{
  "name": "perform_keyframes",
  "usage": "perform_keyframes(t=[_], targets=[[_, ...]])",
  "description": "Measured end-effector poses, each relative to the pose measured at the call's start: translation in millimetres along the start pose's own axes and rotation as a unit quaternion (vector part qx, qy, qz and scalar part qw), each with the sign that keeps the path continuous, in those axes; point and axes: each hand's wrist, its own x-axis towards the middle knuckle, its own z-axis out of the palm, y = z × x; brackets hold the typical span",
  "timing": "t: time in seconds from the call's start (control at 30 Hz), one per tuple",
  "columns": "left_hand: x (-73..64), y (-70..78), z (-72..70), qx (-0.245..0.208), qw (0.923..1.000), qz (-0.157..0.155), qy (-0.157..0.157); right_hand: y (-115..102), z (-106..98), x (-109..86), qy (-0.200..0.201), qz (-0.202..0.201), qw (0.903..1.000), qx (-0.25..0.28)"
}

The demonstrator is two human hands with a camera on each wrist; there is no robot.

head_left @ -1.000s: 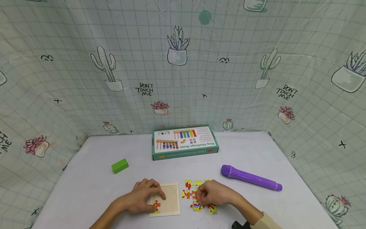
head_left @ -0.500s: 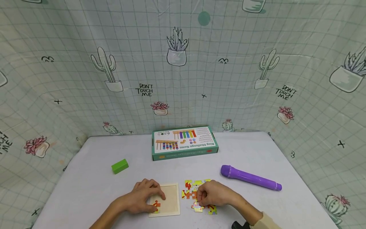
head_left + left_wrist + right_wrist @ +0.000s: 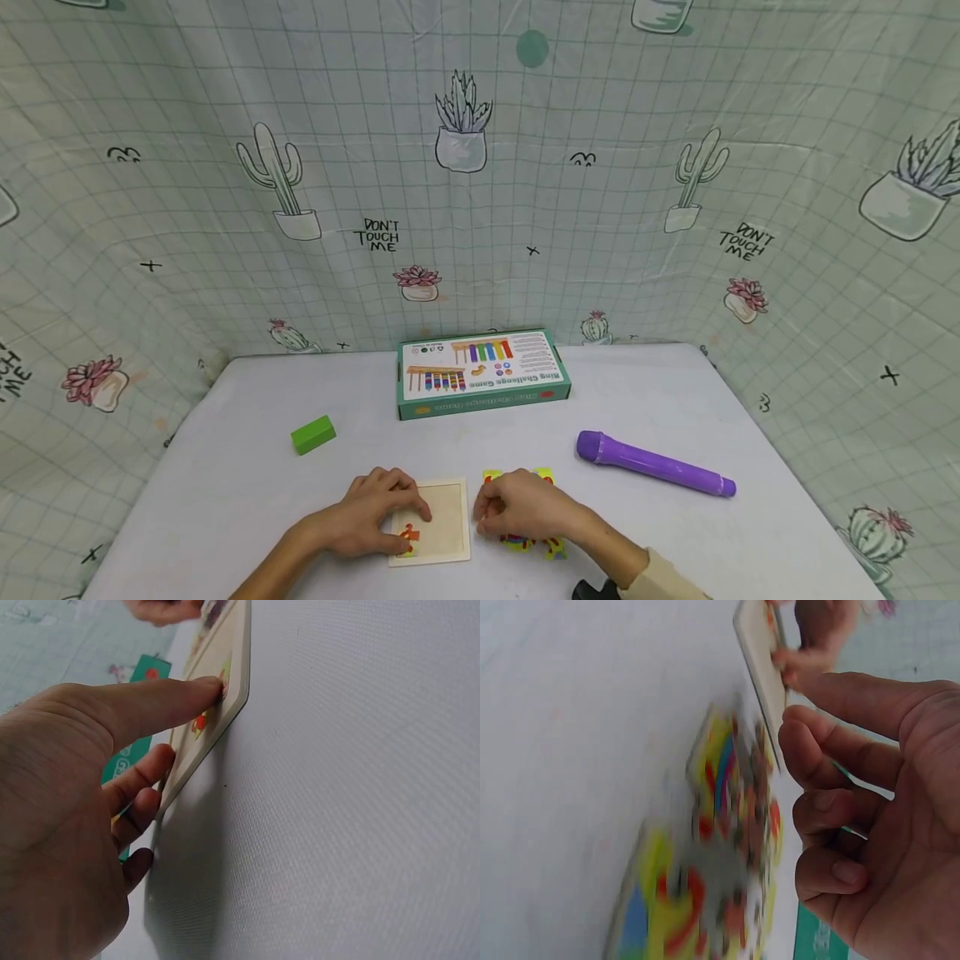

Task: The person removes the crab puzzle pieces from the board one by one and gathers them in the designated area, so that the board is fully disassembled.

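My left hand (image 3: 367,515) rests across the left side of a shallow wooden puzzle tray (image 3: 448,533). Its thumb presses beside or on an orange-and-yellow jigsaw piece (image 3: 410,532) in the near left corner, while the index fingertip touches the tray's bare bottom. To the right, my right hand (image 3: 528,504) hovers over loose jigsaw pieces (image 3: 555,547), near the tray's right edge. Its thumb and forefinger come together and the other fingers curl; I cannot tell whether a piece is between them. In the right wrist view, yellow printed pieces (image 3: 720,765) lie blurred below the fingers.
A green block (image 3: 313,434) lies at the left. Behind stands a flat green-and-white game box (image 3: 483,375). A purple toy microphone (image 3: 656,464) lies at the right, and a black object (image 3: 596,590) shows by the right wrist. A patterned cloth hangs at the back.
My right hand has moved left from among the loose pieces toward the tray's right edge, covering several pieces on the way. The left hand has stayed on the tray.
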Motion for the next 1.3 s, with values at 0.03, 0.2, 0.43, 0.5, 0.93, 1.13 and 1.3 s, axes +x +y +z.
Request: perform_keyframes(t=[0.03,0.2,0.43,0.5,0.93,1.13,1.3], targets=[[-0.2,-0.4,0.0,0.0,1.0,0.001,0.0,-4,4,4.2,-0.002,-0.007,0.9999,-0.007],[-1.2,-1.5,-0.2,-0.003,1.0,0.007,0.002,-22,23,20.6,-0.014,-0.042,0.9976,-0.053],[-0.8,-0.7,-0.3,0.008,0.9999,-0.009,-0.004,-38,33,28.8,-0.008,-0.028,0.996,-0.084],[-0.2,-0.3,0.1,0.016,0.9998,-0.014,-0.005,-39,34,29.5,-0.011,-0.024,0.9965,-0.08],[0.0,-1.3,3.7,0.027,0.9994,-0.02,-0.002,-44,45,33.1,-0.008,-0.064,0.9942,-0.085],[-0.2,-0.2,3.6,0.028,0.9993,-0.024,-0.004,-44,45,33.7,-0.006,-0.059,0.9952,-0.078],[-0.3,2.0,2.5,0.03,0.9992,-0.025,-0.004,-44,44,34.6,0.003,-0.059,0.9962,-0.065]])
